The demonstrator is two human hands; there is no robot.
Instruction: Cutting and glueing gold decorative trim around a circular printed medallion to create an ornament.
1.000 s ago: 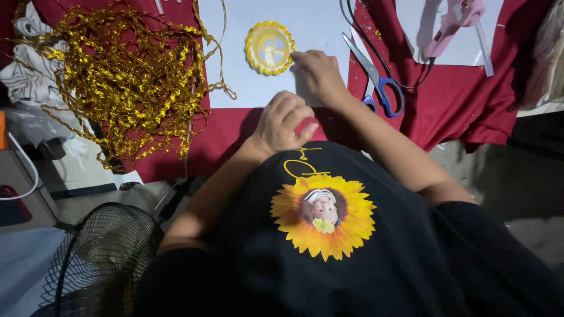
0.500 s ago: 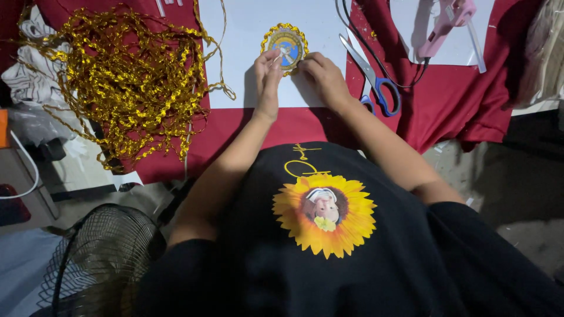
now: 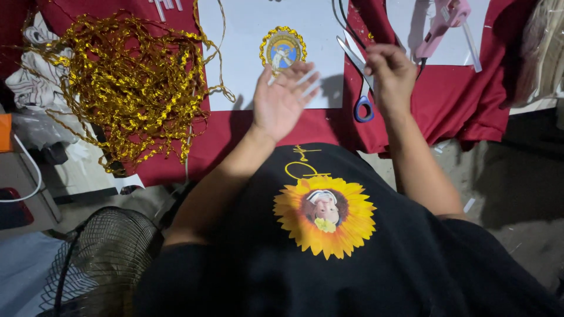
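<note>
The round badge (image 3: 283, 49), blue at its centre and ringed with gold trim, lies flat on the white sheet (image 3: 247, 64) that covers part of the red cloth (image 3: 458, 100). The left hand (image 3: 284, 100) hovers just below the badge, palm up, fingers spread and released, grasping nothing; its fingertips come near the badge's lower edge but whether they touch it cannot be told. The right hand (image 3: 390, 71) sits to the right of the badge, fingers curled loosely inward, over the scissors (image 3: 358, 76) with blue handles; whether it grips them cannot be told. A tangle of gold trim (image 3: 126, 88) lies well left of the badge, and a pink glue gun (image 3: 443, 23) lies far to its right
</note>
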